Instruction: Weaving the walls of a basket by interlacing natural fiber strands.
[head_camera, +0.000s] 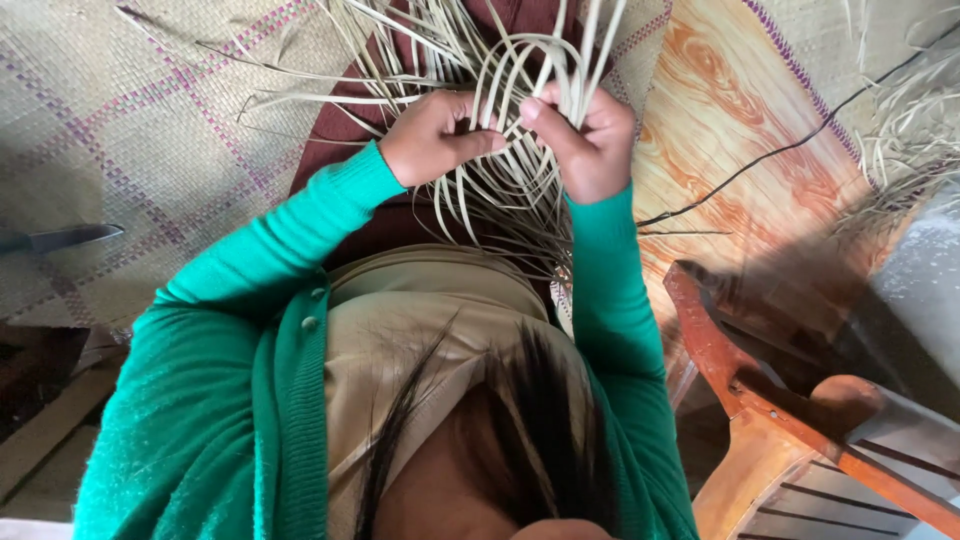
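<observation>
**Two hands working pale straw strips above a woven mat**

Dark hair hangs closest to the camera, at the bottom of the view, over a beige garment and a green knitted cardigan. Both green sleeves reach upward in the picture to the hands.

At the top middle, the left hand and the right hand meet in a bundle of pale straw strips. On the left hand the fingers are curled closed around several strips, with the thumb pressing toward the centre. On the right hand the fingers are also closed, pinching a few upright strips between thumb and the other fingers. The two hands are very near each other, almost touching. The strips loop over the hands and spread out loosely below and above them, in front of a dark red cloth.

Under all this a woven mat with purple lines covers the floor. A knife blade lies on the mat at the left edge, well apart from the hands. To the right is a wood-pattern floor covering with a thin black cable across it. More loose straw lies at the far right. A brown wooden chair stands at the lower right.
</observation>
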